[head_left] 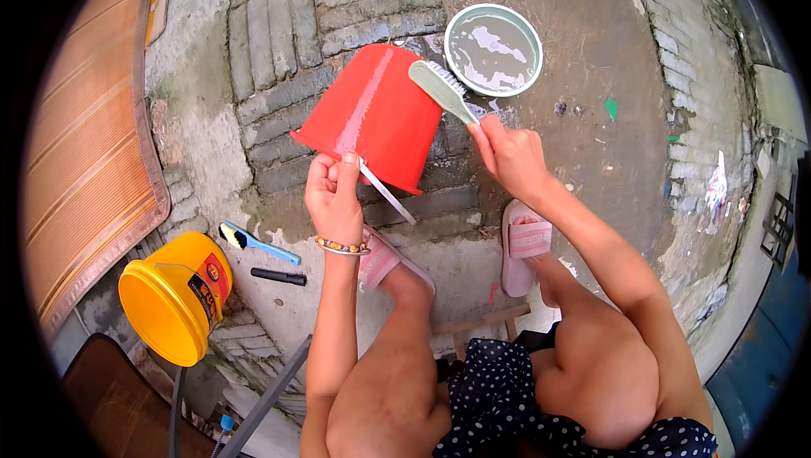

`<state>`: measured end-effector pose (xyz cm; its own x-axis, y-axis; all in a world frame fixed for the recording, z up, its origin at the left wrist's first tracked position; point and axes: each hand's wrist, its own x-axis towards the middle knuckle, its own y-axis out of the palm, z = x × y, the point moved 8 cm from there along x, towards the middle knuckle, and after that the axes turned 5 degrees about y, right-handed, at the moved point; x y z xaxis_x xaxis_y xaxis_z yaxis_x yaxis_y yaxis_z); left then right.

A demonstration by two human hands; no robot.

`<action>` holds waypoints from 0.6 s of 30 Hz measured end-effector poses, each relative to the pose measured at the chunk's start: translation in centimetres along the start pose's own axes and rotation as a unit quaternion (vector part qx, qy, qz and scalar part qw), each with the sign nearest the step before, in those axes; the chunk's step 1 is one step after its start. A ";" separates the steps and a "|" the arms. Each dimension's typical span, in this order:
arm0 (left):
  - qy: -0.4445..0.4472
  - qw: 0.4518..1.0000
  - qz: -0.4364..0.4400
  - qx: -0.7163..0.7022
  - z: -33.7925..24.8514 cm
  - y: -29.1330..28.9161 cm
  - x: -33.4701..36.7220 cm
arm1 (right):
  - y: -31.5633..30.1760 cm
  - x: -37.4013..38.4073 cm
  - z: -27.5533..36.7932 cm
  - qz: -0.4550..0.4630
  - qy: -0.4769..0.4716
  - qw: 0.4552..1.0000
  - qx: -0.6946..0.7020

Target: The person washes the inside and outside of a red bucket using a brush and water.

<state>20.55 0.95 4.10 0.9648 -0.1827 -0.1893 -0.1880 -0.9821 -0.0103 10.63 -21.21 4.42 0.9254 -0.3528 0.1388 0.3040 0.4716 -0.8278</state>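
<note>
A red bucket [393, 124] is tipped over in front of me, its base pointing away and its rim towards me. My left hand [335, 192] is closed on the rim by the white handle [387, 190], thumb on top. A pale wet streak runs along the bucket's side. My right hand [511, 158] grips the handle of a pale green scrubbing brush [441, 89]. The brush head is at the bucket's right side near the base, bristles facing up and right; I cannot tell whether it touches. Just beyond stands a round basin [538, 57] of cloudy, foamy water.
At the left, a yellow bucket [173, 293] lies beside a blue brush [262, 244] and a black marker-like stick [279, 276]. An orange-brown striped mat [93, 145] covers the far left. A brown chair [127, 399] stands lower left. The ground mixes bricks and wet concrete.
</note>
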 end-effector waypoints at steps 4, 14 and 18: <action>-0.001 1.000 0.000 0.008 0.1 -0.1 0.4 | 0.3 1.1 0.2 -0.001 -0.010 1.000 -0.020; -0.001 1.000 0.013 0.008 -0.3 0.2 0.3 | 0.1 1.4 -1.3 -0.029 0.019 0.999 -0.030; -0.005 1.000 0.001 -0.003 -0.5 0.0 0.1 | 0.5 -0.2 1.8 0.000 -0.026 1.000 0.005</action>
<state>20.77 0.89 4.57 0.9626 -0.1845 -0.1984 -0.1891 -0.9819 -0.0047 11.04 -19.48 4.92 0.9359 -0.3097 0.1678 0.3062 0.4801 -0.8221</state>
